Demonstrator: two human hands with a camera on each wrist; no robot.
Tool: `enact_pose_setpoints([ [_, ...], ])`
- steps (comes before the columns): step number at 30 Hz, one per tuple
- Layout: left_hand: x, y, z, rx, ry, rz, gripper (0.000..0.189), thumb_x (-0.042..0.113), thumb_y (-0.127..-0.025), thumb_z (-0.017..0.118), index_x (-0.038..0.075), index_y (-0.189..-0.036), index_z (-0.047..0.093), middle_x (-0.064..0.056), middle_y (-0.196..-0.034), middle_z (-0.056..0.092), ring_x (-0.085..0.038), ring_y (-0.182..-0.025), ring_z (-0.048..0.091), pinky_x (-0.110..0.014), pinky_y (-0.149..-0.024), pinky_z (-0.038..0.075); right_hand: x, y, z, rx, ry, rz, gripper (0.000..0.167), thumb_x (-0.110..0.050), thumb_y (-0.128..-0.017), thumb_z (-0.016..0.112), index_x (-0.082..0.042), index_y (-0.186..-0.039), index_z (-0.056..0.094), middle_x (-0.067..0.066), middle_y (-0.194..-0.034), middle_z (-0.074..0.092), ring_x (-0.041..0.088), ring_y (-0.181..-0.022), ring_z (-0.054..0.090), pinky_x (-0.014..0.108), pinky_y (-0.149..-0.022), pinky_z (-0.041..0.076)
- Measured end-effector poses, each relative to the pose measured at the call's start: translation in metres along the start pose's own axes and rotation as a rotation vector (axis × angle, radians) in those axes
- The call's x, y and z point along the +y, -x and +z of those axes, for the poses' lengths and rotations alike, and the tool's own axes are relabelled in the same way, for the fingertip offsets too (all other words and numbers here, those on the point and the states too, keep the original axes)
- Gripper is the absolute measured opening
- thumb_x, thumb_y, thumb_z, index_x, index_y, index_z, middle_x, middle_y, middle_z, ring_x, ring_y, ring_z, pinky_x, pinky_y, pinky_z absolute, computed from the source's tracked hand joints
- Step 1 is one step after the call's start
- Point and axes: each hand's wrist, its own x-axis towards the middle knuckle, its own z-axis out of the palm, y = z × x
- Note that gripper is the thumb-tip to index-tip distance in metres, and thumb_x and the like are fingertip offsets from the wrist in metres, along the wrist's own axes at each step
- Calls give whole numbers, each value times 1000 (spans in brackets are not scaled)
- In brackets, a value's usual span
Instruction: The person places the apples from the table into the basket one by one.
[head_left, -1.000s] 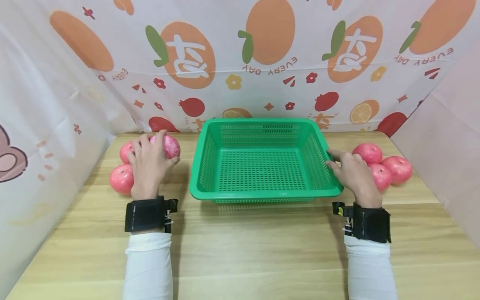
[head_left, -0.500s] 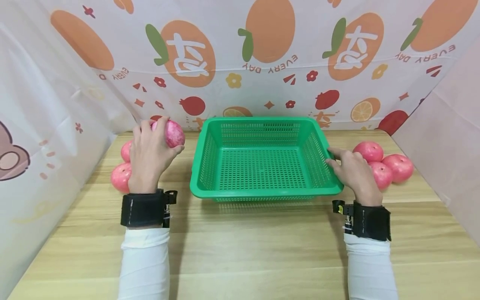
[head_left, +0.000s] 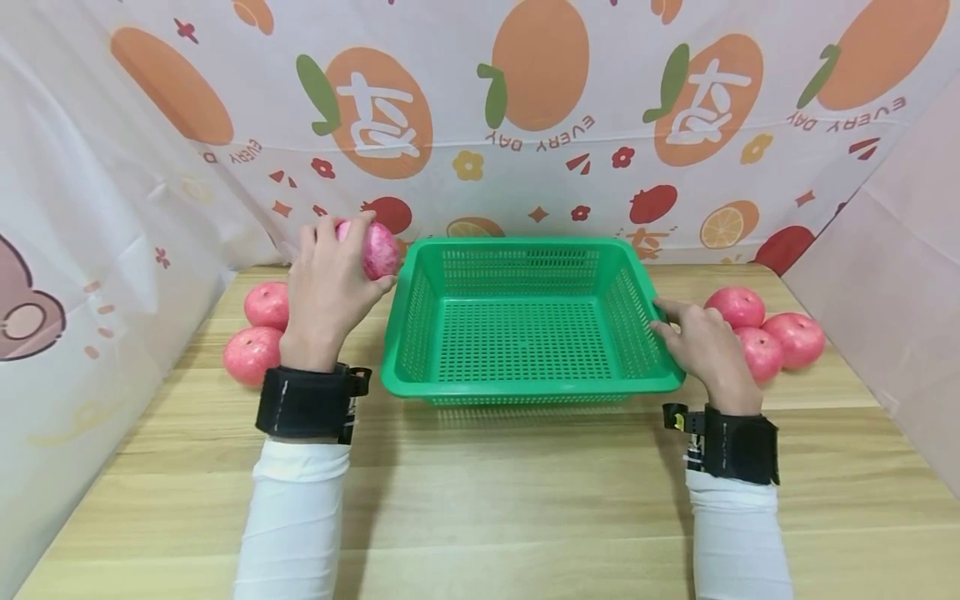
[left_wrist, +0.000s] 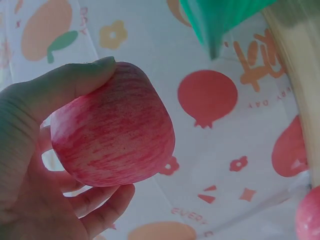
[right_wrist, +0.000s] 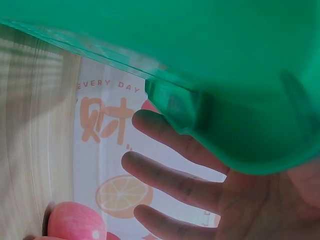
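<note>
In the head view my left hand (head_left: 328, 287) holds a red-streaked apple (head_left: 380, 250) in the air, just left of the basket's far left corner. The left wrist view shows the thumb on one side of that apple (left_wrist: 117, 127) and fingers curled around the other. A green plastic basket (head_left: 525, 388) with slotted walls stands in the middle of the table, nothing inside it. My right hand (head_left: 707, 348) grips the basket's right rim. From the right wrist, several fingers (right_wrist: 170, 180) extend below the green rim (right_wrist: 260, 162).
Two more apples lie at the left, one farther back (head_left: 267, 303) and one nearer (head_left: 252, 357). Three apples sit together right of my right hand, including a rear one (head_left: 737, 306) and an outer one (head_left: 797, 339). A fruit-printed cloth (head_left: 465, 108) hangs behind the wooden table (head_left: 525, 500).
My left hand has lifted the apple off the table and carried it right, close to the basket. The two left apples now show more fully. My right hand and the basket stay put.
</note>
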Motion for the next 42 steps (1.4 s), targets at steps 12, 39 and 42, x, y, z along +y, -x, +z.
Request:
enact_pose_setpoints([
  [12,24,-20,4,-63,5,61,71,19,-83,83,3,-144,51,-31,-133,48,-49,-121,45,-67,-88,50,1,1,1,8,-16,3,51,-14,-102,62,9,-145,47,27,-98,68,27,-64,62,31,-54,47],
  [39,35,-40,20,-142,114,50,75,21,-84,83,6,-148,48,-27,-139,47,-44,-127,43,-65,-93,49,0,0,1,6,9,-2,49,-13,-102,61,9,-144,49,29,-101,68,27,-64,62,31,-54,49],
  [42,38,-43,21,-153,131,46,75,21,-85,83,6,-149,47,-27,-140,46,-44,-128,42,-66,-94,48,0,0,2,4,9,1,49,-14,-102,61,9,-144,48,29,-101,67,27,-64,61,31,-53,47],
])
